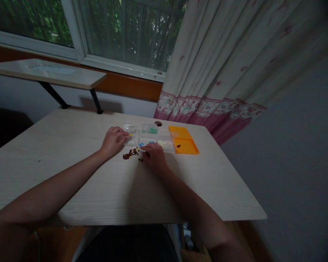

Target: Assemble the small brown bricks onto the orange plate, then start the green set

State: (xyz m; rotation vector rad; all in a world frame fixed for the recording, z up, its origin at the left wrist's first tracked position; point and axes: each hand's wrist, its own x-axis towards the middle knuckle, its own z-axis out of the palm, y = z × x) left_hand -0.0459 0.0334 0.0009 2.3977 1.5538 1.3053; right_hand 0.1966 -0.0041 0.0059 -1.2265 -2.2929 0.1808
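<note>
My left hand [114, 141] is over the left side of a clear compartment box [169, 146], thumb and finger pinched on a small yellow piece [131, 135]. The box holds green pieces [153, 130] at the back, blue pieces [142, 144] in front and pale yellowish pieces [162, 144] to their right. My right hand [155, 157] is at the box's front edge with its fingers closed together; what they hold, if anything, is too small to make out. Just left of it lies a loose pile of dark brown pieces [128, 155] with a few yellow ones mixed in.
An orange tray [187, 140] with a small dark brown piece in it lies right of the box. Behind the box is a round hole [158, 123] in the wooden tabletop [98, 193]. A raised shelf [71, 74] stands at the back left; a curtain [207, 72] hangs behind.
</note>
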